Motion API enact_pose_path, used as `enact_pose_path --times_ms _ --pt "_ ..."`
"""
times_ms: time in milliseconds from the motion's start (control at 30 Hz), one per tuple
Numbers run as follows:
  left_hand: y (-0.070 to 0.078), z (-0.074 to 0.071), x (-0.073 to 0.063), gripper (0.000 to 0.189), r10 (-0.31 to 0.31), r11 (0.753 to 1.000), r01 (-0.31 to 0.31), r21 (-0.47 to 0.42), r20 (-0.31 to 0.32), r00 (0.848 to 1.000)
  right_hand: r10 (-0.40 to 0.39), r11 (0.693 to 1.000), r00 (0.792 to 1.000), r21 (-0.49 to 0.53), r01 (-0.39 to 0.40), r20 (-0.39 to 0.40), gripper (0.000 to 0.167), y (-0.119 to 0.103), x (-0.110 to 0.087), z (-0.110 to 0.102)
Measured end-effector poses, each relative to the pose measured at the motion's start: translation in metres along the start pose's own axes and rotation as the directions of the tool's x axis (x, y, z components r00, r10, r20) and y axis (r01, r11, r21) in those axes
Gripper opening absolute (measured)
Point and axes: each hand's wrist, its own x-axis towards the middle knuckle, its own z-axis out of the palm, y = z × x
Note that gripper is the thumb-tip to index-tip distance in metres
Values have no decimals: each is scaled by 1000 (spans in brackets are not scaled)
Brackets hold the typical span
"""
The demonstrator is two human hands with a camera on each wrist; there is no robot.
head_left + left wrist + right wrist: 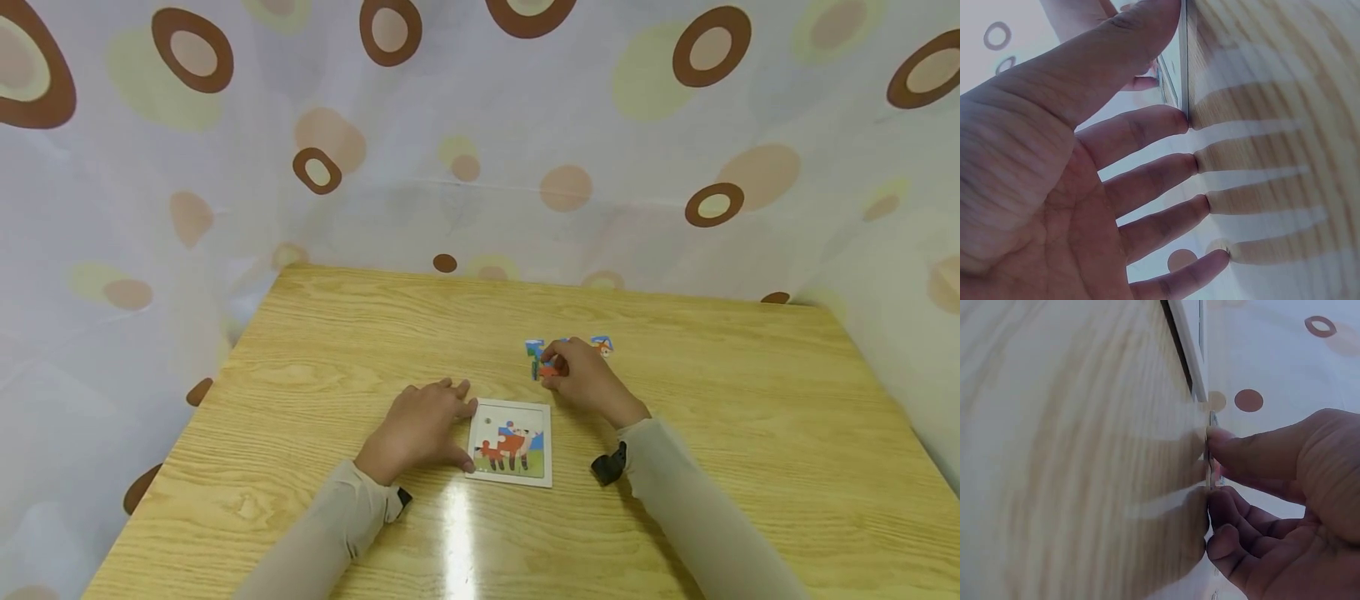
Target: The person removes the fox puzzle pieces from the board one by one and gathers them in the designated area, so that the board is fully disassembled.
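On a wooden table (337, 333), a left hand (420, 425) has fingers spread against the left edge of a partly filled puzzle board (547, 450). Beyond it, a right hand (585, 379) pinches one piece (551, 372) beside loose pieces (602, 343); whether it is lifted is hard to tell. Picking up seems in hand; next calls for matching a gap.

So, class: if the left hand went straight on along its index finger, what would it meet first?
Most likely the white-rimmed jigsaw tray; the left hand lies at its left edge, though exact contact is hard to judge.
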Motion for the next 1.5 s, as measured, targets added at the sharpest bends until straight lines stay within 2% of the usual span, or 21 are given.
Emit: enact_pose_path --times_ms 167,300,533,700,833,967,1133,1300,1500 --pt "1 0 0 87 -1 1000 1 -11 1 1000 16 999 1000 35 -16 0 18 2 -3 -1" --pt "2 0 0 88 -9 1000 9 -9 6 1000 -10 999 1000 38 11 -10 11 4 -5 1" --pt "2 0 0 87 -4 1000 4 -5 5 1000 -58 997 998 52 59 -27 17 9 -6 3" --pt "3 0 0 87 3 1000 -3 1 4 1000 -89 993 995 77 92 -40 24 -3 -15 4" --pt "4 1 2 88 3 1000 -3 16 7 1000 -141 987 990 82 138 28 24 -27 -30 7" --pt "6 1 4 88 -6 999 6 50 2 1000 -194 977 974 108 182 114 24 -44 -40 10" --pt "7 -1 2 87 -20 998 20 62 -11 1000 -177 979 966 133 153 187 21 -48 -45 20" --pt "10 -3 -1 81 -5 999 7 36 -59 998 -172 981 969 125 151 178 19 -46 -48 28" --pt "31 -4 -13 70 72 997 -71 12 -109 991 -162 983 974 115 144 158 17 -46 -50 27"
